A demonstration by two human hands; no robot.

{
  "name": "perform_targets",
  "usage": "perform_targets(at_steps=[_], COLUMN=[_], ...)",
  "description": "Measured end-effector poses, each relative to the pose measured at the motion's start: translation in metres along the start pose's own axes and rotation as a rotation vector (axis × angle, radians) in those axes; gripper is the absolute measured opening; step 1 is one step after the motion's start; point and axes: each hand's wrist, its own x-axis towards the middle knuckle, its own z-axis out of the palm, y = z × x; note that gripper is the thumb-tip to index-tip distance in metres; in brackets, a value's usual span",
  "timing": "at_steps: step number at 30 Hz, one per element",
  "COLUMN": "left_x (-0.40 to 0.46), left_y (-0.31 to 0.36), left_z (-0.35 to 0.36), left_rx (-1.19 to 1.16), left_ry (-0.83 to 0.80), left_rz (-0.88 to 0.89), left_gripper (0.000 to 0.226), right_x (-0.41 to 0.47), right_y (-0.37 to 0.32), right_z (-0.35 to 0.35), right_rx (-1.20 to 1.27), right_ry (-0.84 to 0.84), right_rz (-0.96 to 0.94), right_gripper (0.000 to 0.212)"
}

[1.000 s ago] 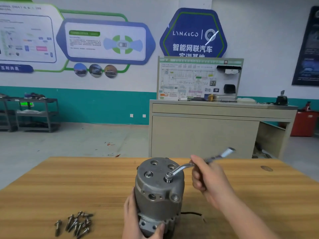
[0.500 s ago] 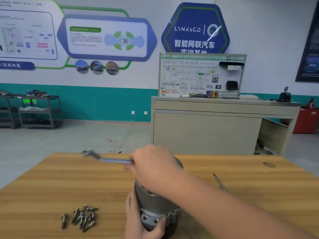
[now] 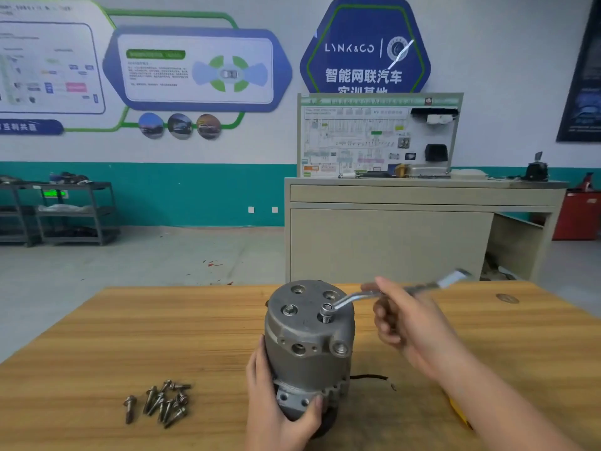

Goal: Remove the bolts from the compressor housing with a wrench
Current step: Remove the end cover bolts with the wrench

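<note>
Loose bolts: a heap of short grey steel bolts (image 3: 159,402) lies on the light wooden tabletop (image 3: 97,346), left of the housing and apart from both hands.
Left hand: the left hand (image 3: 276,408) grips the lower part of the housing, thumb curled across its front flange, palm against its left side.
Housing: the grey cast-metal cylindrical compressor housing (image 3: 305,340) stands upright near the table's middle, round face up, with several bolt holes and ports.
Seated bolts: one hex bolt (image 3: 288,309) sits in the left of the top face; another (image 3: 326,317) stands raised under the wrench's ring end.
Wrench: the silver offset ring wrench (image 3: 354,296) reaches up and right.
Right hand: the right hand (image 3: 406,323) is wrapped round the wrench's shank, right of the housing.
Unclear: the wrench's far end is blurred; the housing's base is hidden behind the left hand.
</note>
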Motion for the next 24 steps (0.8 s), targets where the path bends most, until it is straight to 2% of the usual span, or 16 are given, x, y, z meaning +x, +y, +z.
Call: perform_targets(at_steps=[2, 5, 7, 10, 13, 16, 18, 21, 24], left_x=[-0.001, -0.003, -0.004, -0.006, -0.005, -0.004, -0.005, -0.004, -0.007], left_y=[-0.001, 0.000, 0.002, 0.004, 0.002, -0.002, 0.000, 0.001, 0.004], left_z=[0.002, 0.003, 0.003, 0.002, -0.001, -0.001, -0.001, -0.001, -0.004], left_rx=[0.005, 0.002, 0.005, 0.032, 0.064, 0.095, 0.107, 0.112, 0.077], left_ry=[0.008, 0.014, 0.005, -0.003, 0.007, 0.002, -0.018, -0.054, -0.046], left_rz=[-0.004, 0.013, -0.002, -0.029, -0.044, -0.061, -0.020, 0.019, -0.026], left_gripper=[0.111, 0.112, 0.113, 0.114, 0.115, 0.116, 0.109, 0.105, 0.111], right_x=[0.029, 0.058, 0.065, 0.054, 0.023, -0.016, -0.037, -0.051, -0.058], right_y=[-0.018, -0.046, -0.057, -0.059, -0.041, -0.021, -0.015, -0.007, 0.003], right_z=[0.007, 0.036, 0.067, 0.115, 0.141, 0.132, 0.117, 0.082, 0.045], right_rx=[-0.146, -0.574, -0.873, -1.299, -1.537, -1.535, -1.431, -1.190, -0.775], right_ry=[0.010, -0.080, -0.146, -0.245, -0.321, -0.256, -0.244, -0.234, -0.225], right_rz=[0.111, 0.166, 0.134, -0.079, -0.376, -0.762, -0.905, -0.941, -0.869], right_gripper=[0.023, 0.023, 0.022, 0.021, 0.027, 0.040, 0.042, 0.042, 0.032])
